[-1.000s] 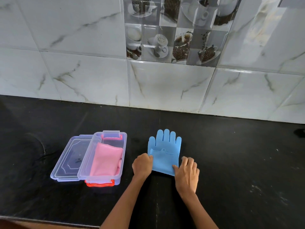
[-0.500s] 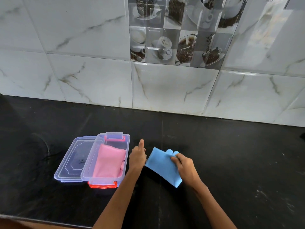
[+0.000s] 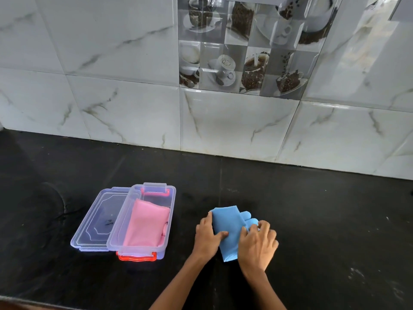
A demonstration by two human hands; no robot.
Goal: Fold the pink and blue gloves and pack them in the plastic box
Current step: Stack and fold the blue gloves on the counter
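The blue glove [image 3: 230, 222] lies folded over on the black counter, with two of its fingertips poking out at the right of the fold. My left hand [image 3: 207, 237] holds the fold's left edge, thumb on top. My right hand [image 3: 257, 245] presses flat on its right side and hides part of it. The folded pink glove [image 3: 146, 225] lies inside the clear plastic box [image 3: 172, 209], which stands open to the left of my hands and has red clips at both ends.
The box's clear lid [image 3: 98, 220] lies flat against the box's left side. The black counter [image 3: 324, 231] runs back to a white marble-tiled wall [image 3: 234, 124]. The counter's front edge [image 3: 33, 302] runs along the bottom left.
The blue glove lay flat with its fingers spread; both hands lifted its cuff end and folded it over. It now lies doubled under both hands.
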